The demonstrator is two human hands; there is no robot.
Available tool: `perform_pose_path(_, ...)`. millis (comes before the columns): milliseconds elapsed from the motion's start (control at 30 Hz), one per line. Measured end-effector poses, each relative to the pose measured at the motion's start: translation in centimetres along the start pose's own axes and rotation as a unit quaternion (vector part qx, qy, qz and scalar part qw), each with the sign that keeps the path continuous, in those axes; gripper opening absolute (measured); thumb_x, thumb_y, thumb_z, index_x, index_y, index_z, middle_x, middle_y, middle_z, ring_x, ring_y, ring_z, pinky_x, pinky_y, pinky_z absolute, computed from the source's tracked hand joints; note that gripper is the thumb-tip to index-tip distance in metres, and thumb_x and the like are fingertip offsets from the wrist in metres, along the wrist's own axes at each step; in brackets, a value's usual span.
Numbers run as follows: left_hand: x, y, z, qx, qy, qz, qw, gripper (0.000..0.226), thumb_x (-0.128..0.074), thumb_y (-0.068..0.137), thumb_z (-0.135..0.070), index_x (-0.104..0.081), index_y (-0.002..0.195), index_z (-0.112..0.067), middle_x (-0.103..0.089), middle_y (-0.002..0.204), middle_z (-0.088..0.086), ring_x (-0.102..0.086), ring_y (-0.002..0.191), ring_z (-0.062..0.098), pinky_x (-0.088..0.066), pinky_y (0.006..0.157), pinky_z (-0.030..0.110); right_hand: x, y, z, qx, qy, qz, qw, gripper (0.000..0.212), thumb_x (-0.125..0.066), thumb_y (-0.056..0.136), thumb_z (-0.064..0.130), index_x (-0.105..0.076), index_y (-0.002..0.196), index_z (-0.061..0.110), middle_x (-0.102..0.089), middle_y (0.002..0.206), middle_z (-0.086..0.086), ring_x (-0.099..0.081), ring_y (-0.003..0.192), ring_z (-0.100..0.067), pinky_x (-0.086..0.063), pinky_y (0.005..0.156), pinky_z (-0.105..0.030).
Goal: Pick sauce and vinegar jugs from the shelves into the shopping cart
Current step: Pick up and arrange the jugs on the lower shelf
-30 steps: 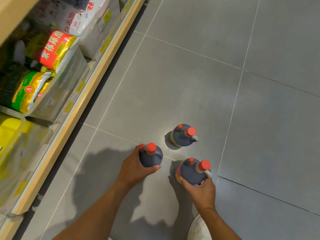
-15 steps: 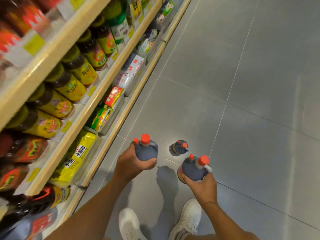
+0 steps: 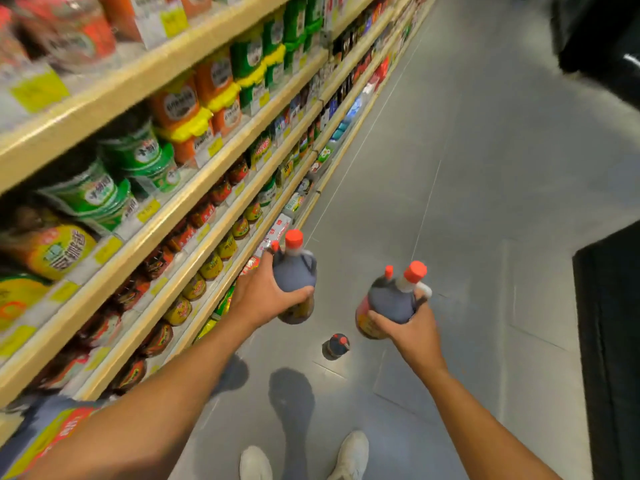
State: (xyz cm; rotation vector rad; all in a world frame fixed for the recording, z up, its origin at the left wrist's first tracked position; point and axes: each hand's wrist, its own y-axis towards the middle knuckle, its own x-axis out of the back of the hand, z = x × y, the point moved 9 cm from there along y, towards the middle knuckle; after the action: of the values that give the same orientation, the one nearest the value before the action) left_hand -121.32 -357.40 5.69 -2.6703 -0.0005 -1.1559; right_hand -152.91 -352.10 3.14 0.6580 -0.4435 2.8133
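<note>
My left hand (image 3: 260, 296) grips a dark sauce jug (image 3: 294, 271) with red caps, held up above the floor near the shelves. In my right hand (image 3: 412, 330) is a second dark jug (image 3: 391, 299) with red caps and a red-yellow label, also lifted. A third small-looking dark jug (image 3: 337, 345) with a red cap stands on the grey floor between and below my two hands. No shopping cart can be made out for certain.
Wooden shelves (image 3: 194, 199) full of jars, bottles and packets run along the left. Grey tiled floor (image 3: 467, 202) stretches ahead. Dark shapes (image 3: 609, 341) stand at the right edge and top right. My white shoes (image 3: 349, 455) are at the bottom.
Both hands have lifted their jugs off the floor and I have stood up. The third jug stays on the floor, now far below. The view has swung up along the aisle.
</note>
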Motion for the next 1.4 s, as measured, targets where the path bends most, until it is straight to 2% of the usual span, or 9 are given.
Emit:
perform_pose_path(167,8.4,-0.9,-8.6,-0.092,-0.026,-0.032,0.995,0.084,-0.078,0.056,-0.075,-0.038,0.117,-0.034,-0.065,0.114,-0.001,-0.067,0.102,0.031,-0.057,0.075,0.044,5.1,-0.8,11.1,0.091,-0.003,-0.016,0.996,0.061,-0.095,0.064,0.037,-0.057,0.113,0.038,-0.068,0.104,0.021,-0.063,0.088,0.016,-0.049,0.064,-0.008)
perform_pose_path(367,15.9,-3.2,-14.9,-0.139,-0.006,-0.09,0.986,0.074,-0.08,0.063,-0.071,-0.041,0.107,-0.027,-0.06,0.105,-0.003,-0.064,0.094,0.029,-0.047,0.063,0.038,8.3,-1.2,20.3,0.162,0.031,0.004,0.986,0.076,-0.087,0.053,0.063,-0.061,0.119,0.037,-0.071,0.113,0.016,-0.068,0.102,0.001,-0.056,0.078,-0.023)
perform_pose_path(533,19.9,-6.5,-16.2,-0.118,-0.002,-0.14,0.983,0.074,-0.078,0.067,-0.071,-0.042,0.113,-0.025,-0.056,0.106,-0.006,-0.057,0.087,0.019,-0.041,0.055,0.027,7.7,-1.9,25.9,0.199,0.051,0.092,0.974,0.065,-0.09,0.064,0.051,-0.061,0.119,0.032,-0.071,0.114,0.008,-0.068,0.1,-0.004,-0.055,0.079,-0.027)
perform_pose_path(633,21.8,-9.0,-15.7,-0.091,0.006,-0.172,0.981,0.082,-0.074,0.063,-0.079,-0.042,0.117,-0.026,-0.06,0.111,-0.005,-0.062,0.091,0.021,-0.055,0.066,0.039,6.3,-2.7,28.6,0.226,0.055,0.167,0.958,0.05,-0.09,0.067,0.042,-0.062,0.108,0.035,-0.072,0.108,0.009,-0.071,0.094,-0.005,-0.057,0.074,-0.022)
perform_pose_path(733,23.0,-11.7,-14.4,-0.058,0.004,-0.196,0.979,0.082,-0.073,0.063,-0.079,-0.043,0.119,-0.027,-0.061,0.114,-0.005,-0.064,0.095,0.023,-0.059,0.075,0.047,4.5,-3.6,30.6,0.247,0.053,0.218,0.943,0.057,-0.082,0.06,0.055,-0.066,0.11,0.034,-0.075,0.11,0.004,-0.073,0.096,-0.01,-0.059,0.074,-0.027)
perform_pose_path(933,25.1,-18.7,-10.8,0.034,0.019,-0.258,0.965,0.077,-0.074,0.067,-0.076,-0.042,0.115,-0.027,-0.06,0.111,-0.006,-0.062,0.09,0.019,-0.058,0.072,0.042,-0.8,-6.8,33.1,0.29,0.03,0.32,0.901,0.073,-0.081,0.056,0.064,-0.065,0.119,0.03,-0.075,0.11,0.003,-0.073,0.097,-0.014,-0.056,0.07,-0.028)
perform_pose_path(1033,26.0,-23.0,-8.2,0.081,0.023,-0.289,0.954,0.075,-0.074,0.067,-0.076,-0.041,0.115,-0.027,-0.06,0.11,-0.005,-0.061,0.089,0.02,-0.054,0.066,0.036,-3.9,-9.7,33.9,0.294,0.029,0.375,0.879,0.054,-0.081,0.061,0.056,-0.065,0.108,0.034,-0.074,0.103,0.008,-0.072,0.084,-0.002,-0.054,0.063,-0.02)
perform_pose_path(1200,27.1,-30.2,-3.1,0.142,0.011,-0.331,0.933,0.075,-0.075,0.069,-0.074,-0.04,0.116,-0.028,-0.062,0.115,-0.003,-0.063,0.094,0.022,-0.057,0.073,0.044,-9.4,-15.2,34.5,0.317,0.019,0.447,0.836,0.06,-0.079,0.059,0.06,-0.067,0.109,0.029,-0.074,0.098,0.005,-0.07,0.076,-0.005,-0.05,0.055,-0.017)
perform_pose_path(1400,27.9,-38.5,2.4,0.2,0.001,-0.379,0.904,0.075,-0.075,0.068,-0.073,-0.04,0.117,-0.029,-0.061,0.112,-0.007,-0.064,0.095,0.019,-0.059,0.076,0.046,-16.0,-22.0,33.8,0.318,0.009,0.518,0.794,0.071,-0.083,0.058,0.056,-0.066,0.118,0.021,-0.076,0.102,0.001,-0.073,0.088,-0.014,-0.053,0.061,-0.019)
